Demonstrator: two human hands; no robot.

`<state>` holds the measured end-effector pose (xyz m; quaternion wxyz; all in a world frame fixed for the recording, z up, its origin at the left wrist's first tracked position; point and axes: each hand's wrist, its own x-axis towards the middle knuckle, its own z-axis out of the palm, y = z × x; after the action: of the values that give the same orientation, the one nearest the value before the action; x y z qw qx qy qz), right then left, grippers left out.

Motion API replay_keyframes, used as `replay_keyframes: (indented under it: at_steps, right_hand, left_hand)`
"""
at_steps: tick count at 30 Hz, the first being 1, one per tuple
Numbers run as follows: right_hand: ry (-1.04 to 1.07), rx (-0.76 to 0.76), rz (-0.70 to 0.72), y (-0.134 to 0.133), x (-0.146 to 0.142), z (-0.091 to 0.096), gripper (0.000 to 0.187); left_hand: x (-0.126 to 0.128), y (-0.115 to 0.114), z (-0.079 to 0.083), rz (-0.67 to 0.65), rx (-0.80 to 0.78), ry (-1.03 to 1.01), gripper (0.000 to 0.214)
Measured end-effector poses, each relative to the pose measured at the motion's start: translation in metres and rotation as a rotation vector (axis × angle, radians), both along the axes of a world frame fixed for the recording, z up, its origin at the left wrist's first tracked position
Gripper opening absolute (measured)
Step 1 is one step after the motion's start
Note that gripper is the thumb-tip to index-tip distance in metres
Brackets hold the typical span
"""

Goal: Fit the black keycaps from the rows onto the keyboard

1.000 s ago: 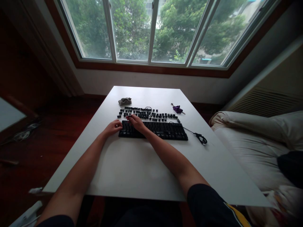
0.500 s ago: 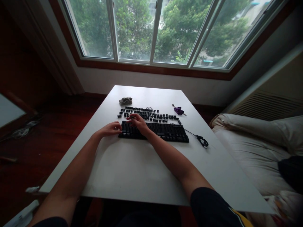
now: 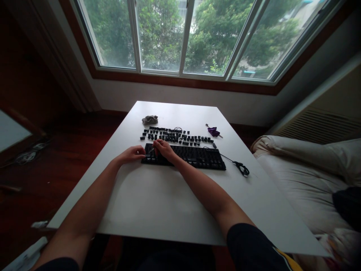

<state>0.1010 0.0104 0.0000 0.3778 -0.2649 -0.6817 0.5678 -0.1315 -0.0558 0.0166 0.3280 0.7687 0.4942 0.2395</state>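
A black keyboard [image 3: 197, 157] lies on the white table, many of its keycaps off. My left hand [image 3: 132, 154] is at its left end, fingers curled and closed against the edge. Over the left part of the keyboard is my right hand [image 3: 165, 149], fingers pinched together and pointing left. Something thin and pale shows just below its fingertips, too small to name. Loose black keycaps [image 3: 169, 134] lie in uneven rows behind the keyboard, several close to my right hand.
A crumpled grey cloth [image 3: 150, 119] lies at the table's back left. A purple cloth [image 3: 213, 131] with a thin stick through it is at the back right. The keyboard's coiled cable [image 3: 241, 169] rests to the right. Beside the white table [image 3: 158, 203] stands a pale sofa [image 3: 296, 177].
My right hand's fingers, spread and raised before, have come down and pinched together over the keyboard's left part. My left hand stays at the keyboard's left end.
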Motion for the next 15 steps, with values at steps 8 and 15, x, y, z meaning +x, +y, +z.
replay_keyframes:
  at_steps: [8,15]
  right_hand:
    - [-0.113,0.095,-0.021,-0.003,-0.004,-0.005,0.043]
    - [-0.242,0.023,-0.020,-0.002,-0.012,0.001,0.048]
  left_hand:
    - [0.003,-0.002,0.001,-0.002,0.096,0.051,0.035]
    - [0.006,-0.003,0.002,-0.002,0.145,0.082,0.032]
